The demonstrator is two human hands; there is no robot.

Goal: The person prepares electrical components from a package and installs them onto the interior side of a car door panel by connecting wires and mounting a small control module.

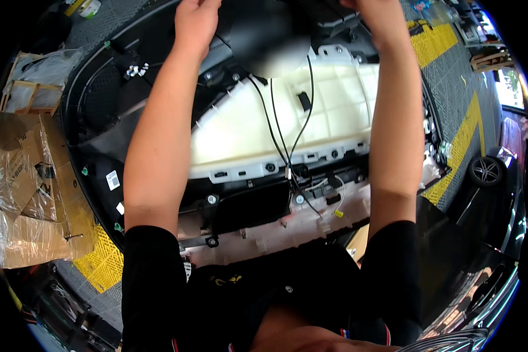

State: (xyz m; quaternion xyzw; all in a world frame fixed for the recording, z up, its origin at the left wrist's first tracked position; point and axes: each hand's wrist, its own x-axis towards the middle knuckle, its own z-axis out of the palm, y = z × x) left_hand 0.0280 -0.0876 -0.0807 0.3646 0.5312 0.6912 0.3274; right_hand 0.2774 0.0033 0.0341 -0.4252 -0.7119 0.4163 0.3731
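Observation:
A large black car door panel (102,117) lies before me, with a cream plastic inner piece (340,105) in its middle and thin black cables (274,114) running down across it. Above the cream piece is a blurred dark part (267,32). My left hand (196,23) reaches the top edge of the view beside that part, fingers curled and partly out of frame. My right hand (375,17) is at the top right, fingers bent and cut off by the edge. What either hand grips is hidden.
A wrapped cardboard package (32,193) and a wooden crate (29,82) stand at left. Yellow and grey floor grating (434,44) runs around the panel. At right are a wheel (485,171) and a dark glossy car body (501,229).

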